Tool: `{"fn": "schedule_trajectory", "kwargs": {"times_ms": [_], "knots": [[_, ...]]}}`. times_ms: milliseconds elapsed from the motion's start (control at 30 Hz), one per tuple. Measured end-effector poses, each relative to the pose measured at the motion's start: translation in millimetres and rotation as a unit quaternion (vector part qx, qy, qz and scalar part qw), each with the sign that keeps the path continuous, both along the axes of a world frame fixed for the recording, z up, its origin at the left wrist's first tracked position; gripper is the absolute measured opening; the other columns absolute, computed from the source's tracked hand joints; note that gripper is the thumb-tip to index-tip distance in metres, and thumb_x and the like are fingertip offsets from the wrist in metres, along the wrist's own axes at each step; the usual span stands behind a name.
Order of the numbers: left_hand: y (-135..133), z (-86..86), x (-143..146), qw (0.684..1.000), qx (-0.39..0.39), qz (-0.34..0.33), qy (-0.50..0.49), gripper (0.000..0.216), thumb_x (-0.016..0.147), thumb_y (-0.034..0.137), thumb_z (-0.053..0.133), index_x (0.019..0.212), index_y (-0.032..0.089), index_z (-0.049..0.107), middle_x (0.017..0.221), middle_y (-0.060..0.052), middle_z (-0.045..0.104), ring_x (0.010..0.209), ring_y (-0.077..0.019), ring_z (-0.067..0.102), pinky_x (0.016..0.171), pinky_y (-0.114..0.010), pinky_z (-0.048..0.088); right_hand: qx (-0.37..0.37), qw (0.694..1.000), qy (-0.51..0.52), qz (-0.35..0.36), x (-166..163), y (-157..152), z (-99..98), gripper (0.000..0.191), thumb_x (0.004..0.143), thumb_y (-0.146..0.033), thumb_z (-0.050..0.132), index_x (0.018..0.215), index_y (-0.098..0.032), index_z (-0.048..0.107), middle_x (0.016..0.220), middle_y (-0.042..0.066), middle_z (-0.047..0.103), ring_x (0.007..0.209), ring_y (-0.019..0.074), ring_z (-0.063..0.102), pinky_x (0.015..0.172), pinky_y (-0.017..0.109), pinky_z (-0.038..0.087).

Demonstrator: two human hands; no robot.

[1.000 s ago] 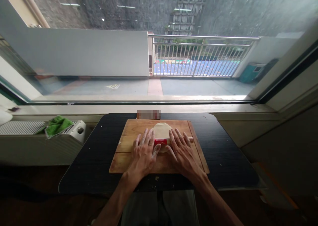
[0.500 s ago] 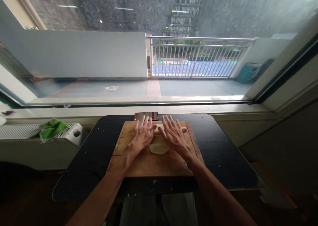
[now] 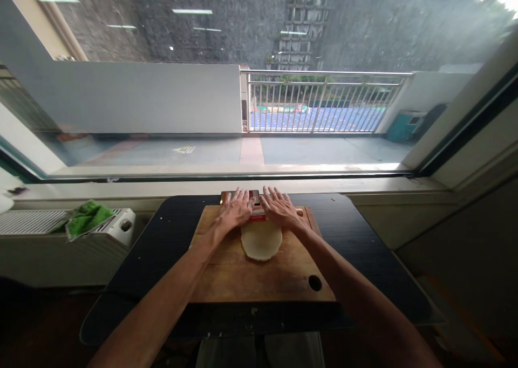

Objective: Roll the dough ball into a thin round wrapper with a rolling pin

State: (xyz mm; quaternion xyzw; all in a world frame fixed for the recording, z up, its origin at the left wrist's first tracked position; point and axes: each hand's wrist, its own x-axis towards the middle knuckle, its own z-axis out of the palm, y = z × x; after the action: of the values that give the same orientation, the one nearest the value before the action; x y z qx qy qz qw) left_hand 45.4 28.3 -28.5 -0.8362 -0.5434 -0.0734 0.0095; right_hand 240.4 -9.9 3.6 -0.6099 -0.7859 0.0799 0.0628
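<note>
Left hand (image 3: 239, 209) and right hand (image 3: 278, 208) are both resting palm-down over the rolling pin (image 3: 258, 216), its red label showing in the gap between them. Fingers are pointing away from the body, stretched out and a bit spread, not curling around the pin. Pin's right end is sticking out past the right hand; left end is hiding behind the left

Dough (image 3: 262, 242) is lying as a flat round on the wooden board (image 3: 226, 283), just near side of the pin; can't tell how much is sitting under it. Board is lying on the black table (image 3: 151, 265), flat dark-edged item (image 3: 224, 197) sitting behind its far edge, partly covered by left fingers
</note>
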Motion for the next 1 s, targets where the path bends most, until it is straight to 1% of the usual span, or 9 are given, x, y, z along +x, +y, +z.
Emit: {"fn": "schedule_trajectory", "kwargs": {"times_ms": [133,200,333,433,567,667,733,867,1000], "knots": [[-30.7,-5.8,-0.7,0.999,-0.035,0.025,0.008,0.062,0.115,0.039,0.03,0.167,0.015,0.054,0.175,-0.021,0.05,0.169,-0.0342,0.04,0.134,-0.062,0.038,0.019,1.0,-0.001,-0.002,-1.3,-31.5,1.5,0.068,0.121,-0.049,0.025,0.179,-0.016,0.039,0.184,0.018,0.031,0.174,0.0347,0.025,0.138,0.062,0.03],[-58.4,-12.1,-2.6,1.0,0.004,0.03,-0.002,0.063,0.115,0.039,0.03,0.166,0.01,0.054,0.172,-0.024,0.053,0.167,-0.0365,0.043,0.133,-0.062,0.04,0.033,0.998,0.005,-0.045,-2.8,-57.6,-2.3,0.077,0.12,-0.058,0.024,0.178,-0.01,0.038,0.182,0.022,0.035,0.173,0.0362,0.028,0.137,0.06,0.033],[-113.4,-23.0,-9.8,0.995,0.098,0.013,-0.026,0.065,0.116,0.044,0.034,0.165,0.006,0.055,0.171,-0.026,0.054,0.166,-0.0382,0.045,0.134,-0.06,0.042,0.098,0.995,0.013,-0.028,-1.3,-108.8,-15.4,0.081,0.12,-0.061,0.023,0.176,-0.006,0.042,0.181,0.023,0.037,0.174,0.0361,0.026,0.139,0.06,0.029],[-129.0,-20.9,-15.9,0.995,0.098,-0.005,-0.03,0.062,0.116,0.04,0.035,0.161,0.005,0.06,0.167,-0.024,0.059,0.163,-0.0345,0.051,0.134,-0.054,0.043,0.108,0.993,0.017,-0.034,3.7,-120.8,-18.3,0.078,0.12,-0.056,0.022,0.174,-0.005,0.045,0.179,0.024,0.042,0.172,0.0357,0.031,0.138,0.059,0.031],[-107.1,-9.3,-16.9,0.996,0.08,0.032,-0.031,0.061,0.115,0.035,0.032,0.155,0.005,0.065,0.162,-0.024,0.064,0.161,-0.0342,0.054,0.134,-0.053,0.043,0.11,0.993,0.001,-0.052,13.3,-88.6,-9.2,0.07,0.121,-0.044,0.027,0.172,0.0,0.046,0.179,0.027,0.04,0.172,0.0355,0.031,0.137,0.057,0.034],[-76.1,-3.5,-11.6,0.993,0.095,0.063,-0.042,0.061,0.111,0.031,0.033,0.159,0.004,0.062,0.167,-0.024,0.06,0.166,-0.0352,0.046,0.137,-0.057,0.035,0.112,0.992,-0.03,0.044,21.8,-50.1,-3.4,0.063,0.115,-0.029,0.04,0.172,-0.002,0.047,0.183,0.026,0.032,0.175,0.0347,0.024,0.141,0.06,0.025],[-55.2,-1.3,-7.6,0.992,0.097,0.066,-0.041,0.064,0.11,0.031,0.035,0.162,0.001,0.057,0.171,-0.025,0.055,0.169,-0.035,0.041,0.14,-0.056,0.031,0.091,0.993,-0.042,0.069,25.8,-28.5,-2.1,0.067,0.112,-0.025,0.046,0.176,-0.005,0.04,0.184,0.025,0.028,0.175,0.034,0.021,0.141,0.06,0.021],[-20.5,4.1,-3.0,0.998,0.031,0.058,-0.019,0.069,0.112,0.035,0.033,0.168,-0.002,0.047,0.176,-0.025,0.047,0.17,-0.0355,0.038,0.14,-0.053,0.031,0.037,0.999,-0.027,0.008,26.8,-1.0,-2.1,0.074,0.115,-0.034,0.045,0.182,-0.011,0.025,0.187,0.024,0.024,0.175,0.0342,0.022,0.14,0.06,0.021],[-7.8,8.7,-2.2,0.998,-0.048,0.049,0.008,0.072,0.114,0.04,0.029,0.173,0.001,0.038,0.181,-0.022,0.038,0.172,-0.035,0.033,0.139,-0.053,0.032,-0.001,0.999,-0.012,-0.032,24.6,5.1,-0.7,0.073,0.12,-0.045,0.034,0.183,-0.012,0.018,0.188,0.021,0.023,0.176,0.0327,0.016,0.141,0.06,0.017]]}}
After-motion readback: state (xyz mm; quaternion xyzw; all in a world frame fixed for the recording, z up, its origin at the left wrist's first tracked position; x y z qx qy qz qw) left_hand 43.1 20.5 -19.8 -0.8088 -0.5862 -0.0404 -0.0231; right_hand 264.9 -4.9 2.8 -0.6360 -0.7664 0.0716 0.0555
